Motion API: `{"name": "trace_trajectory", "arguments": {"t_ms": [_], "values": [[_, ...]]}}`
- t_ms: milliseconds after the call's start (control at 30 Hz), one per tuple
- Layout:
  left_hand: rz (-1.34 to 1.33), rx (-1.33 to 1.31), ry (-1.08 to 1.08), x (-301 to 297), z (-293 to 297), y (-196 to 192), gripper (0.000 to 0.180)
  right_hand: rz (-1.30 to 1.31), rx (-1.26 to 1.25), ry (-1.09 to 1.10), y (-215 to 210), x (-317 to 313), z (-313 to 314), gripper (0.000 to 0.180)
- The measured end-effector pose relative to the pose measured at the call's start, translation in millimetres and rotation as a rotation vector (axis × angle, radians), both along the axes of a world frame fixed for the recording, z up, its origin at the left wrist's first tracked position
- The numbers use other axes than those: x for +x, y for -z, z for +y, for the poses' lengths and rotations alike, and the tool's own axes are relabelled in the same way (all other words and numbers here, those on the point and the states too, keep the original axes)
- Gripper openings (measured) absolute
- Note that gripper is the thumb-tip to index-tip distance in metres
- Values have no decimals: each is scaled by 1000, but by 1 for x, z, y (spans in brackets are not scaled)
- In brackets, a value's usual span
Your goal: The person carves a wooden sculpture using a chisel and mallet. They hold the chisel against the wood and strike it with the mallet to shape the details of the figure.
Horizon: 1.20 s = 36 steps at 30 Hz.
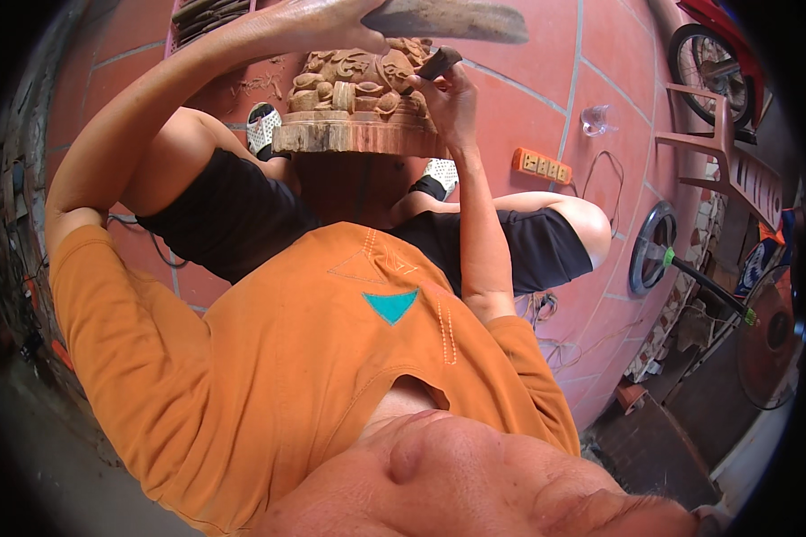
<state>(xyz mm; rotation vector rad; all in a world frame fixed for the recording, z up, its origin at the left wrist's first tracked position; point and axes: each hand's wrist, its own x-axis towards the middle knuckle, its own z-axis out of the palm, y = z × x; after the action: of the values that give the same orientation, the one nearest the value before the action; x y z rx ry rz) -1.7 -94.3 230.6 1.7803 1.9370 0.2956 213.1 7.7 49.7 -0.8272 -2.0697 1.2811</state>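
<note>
A carved wooden block (358, 94) with rounded relief figures and a flat, rough-edged base stands between my legs. My left hand (336, 25) is raised over its far left side, closed around the end of a wooden mallet (452, 20), a long, flat, worn club reaching to the right. At the block's right side my right hand (450, 100) grips a chisel (440, 63) by its dark, stubby handle. The chisel's blade is hidden, so I cannot tell whether it touches the wood.
An orange power strip (542, 166) lies on the red tiles to the right, near a clear cup (597, 120). Farther right are a plastic chair (730, 166), a motorbike wheel (709, 72) and a round black stand base (654, 248). Wood shavings (260, 87) and a tool rack (208, 18) are at the far left.
</note>
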Motion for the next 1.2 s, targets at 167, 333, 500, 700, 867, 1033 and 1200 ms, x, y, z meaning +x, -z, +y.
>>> {"name": "trace_trajectory", "arguments": {"t_ms": [167,333,500,700,867,1033,1200], "values": [[4,76,-83,-7,-8,-7,56,156,104,37,-2,-5,11,30],[-46,135,-39,-10,-3,1,56,192,-190,136,-4,10,26,28],[-14,58,-39,-9,-2,0,55,62,-112,29,6,5,16,31],[-7,-6,-43,1,-4,-17,52,72,-93,-6,3,-2,6,38],[-95,108,105,-2,-1,13,53,28,-73,3,2,-4,4,35],[18,-90,117,3,5,-2,50,-43,-9,32,1,-1,6,29],[-136,180,126,-2,3,21,50,-10,-30,-22,2,-2,8,29]]}}
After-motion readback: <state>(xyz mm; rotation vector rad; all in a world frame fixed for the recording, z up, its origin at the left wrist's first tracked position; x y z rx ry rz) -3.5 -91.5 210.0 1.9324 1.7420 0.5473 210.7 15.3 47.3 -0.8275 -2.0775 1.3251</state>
